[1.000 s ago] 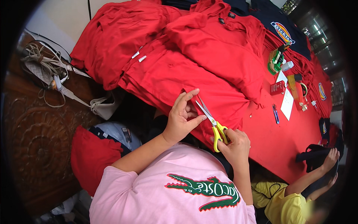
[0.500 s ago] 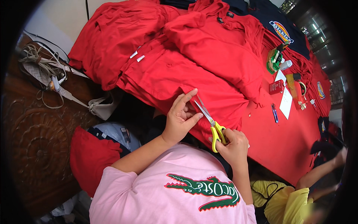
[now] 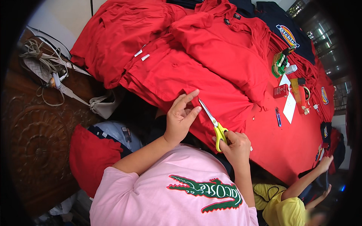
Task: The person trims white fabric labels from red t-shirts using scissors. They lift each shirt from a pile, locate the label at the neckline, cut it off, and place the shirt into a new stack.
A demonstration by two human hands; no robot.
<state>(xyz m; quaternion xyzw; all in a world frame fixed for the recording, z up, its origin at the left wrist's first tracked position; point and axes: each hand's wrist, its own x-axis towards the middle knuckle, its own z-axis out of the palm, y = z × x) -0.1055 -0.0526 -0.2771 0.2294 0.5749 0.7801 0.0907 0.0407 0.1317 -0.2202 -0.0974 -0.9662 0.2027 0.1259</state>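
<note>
My right hand [image 3: 235,145] grips the yellow handles of a pair of scissors [image 3: 218,132]. Their blades are together, pointing up and left toward the fingertips of my other hand. My left hand [image 3: 181,116] is at the near edge of a red shirt [image 3: 203,81], thumb and forefinger spread apart, other fingers partly bent. The cloth by the forefinger is slightly raised; whether any of it sits between the fingers is hidden. Two small white labels [image 3: 145,57] show on the layered red cloth farther off.
Right of the shirts, the red tabletop [image 3: 279,147] holds a pen [image 3: 278,116], white paper [image 3: 289,107], a red box [image 3: 280,91] and a green tape dispenser [image 3: 279,64]. Navy shirts [image 3: 273,22] lie behind. Cables [image 3: 37,56] hang at left. A person in yellow [image 3: 284,209] works at lower right.
The scissor blades, slightly apart before, have come together. My hands have barely moved. The person in yellow has shifted their arms leftward.
</note>
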